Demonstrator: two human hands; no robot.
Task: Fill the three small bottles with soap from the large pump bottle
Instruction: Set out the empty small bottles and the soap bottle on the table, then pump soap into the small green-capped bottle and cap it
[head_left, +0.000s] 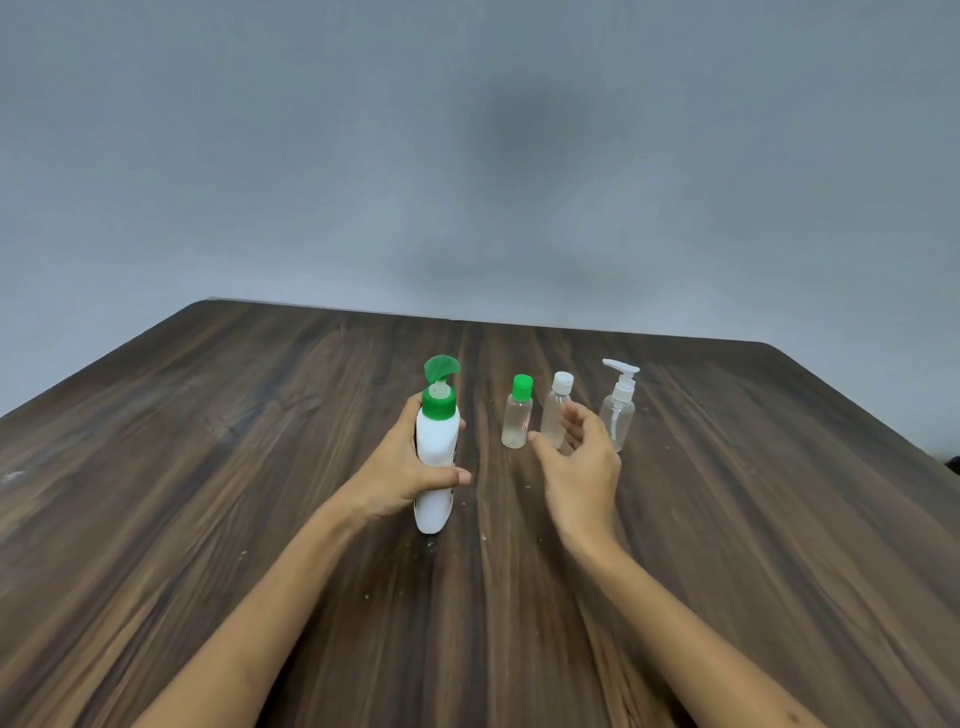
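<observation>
Where hand (579, 457) overlaps: bottle (556, 415) base.

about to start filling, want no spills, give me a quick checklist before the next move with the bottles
1. Large pump bottle held firmly by left hand: ok.
2. Its green flip lid open: ok.
3. Green-capped bottle uncapped: not ok, cap on.
4. White-capped bottle uncapped: not ok, cap on.
5. Small pump bottle opened: not ok, pump fitted.
6. Right hand gripping a small bottle: not ok, open, near the white-capped one.
</observation>
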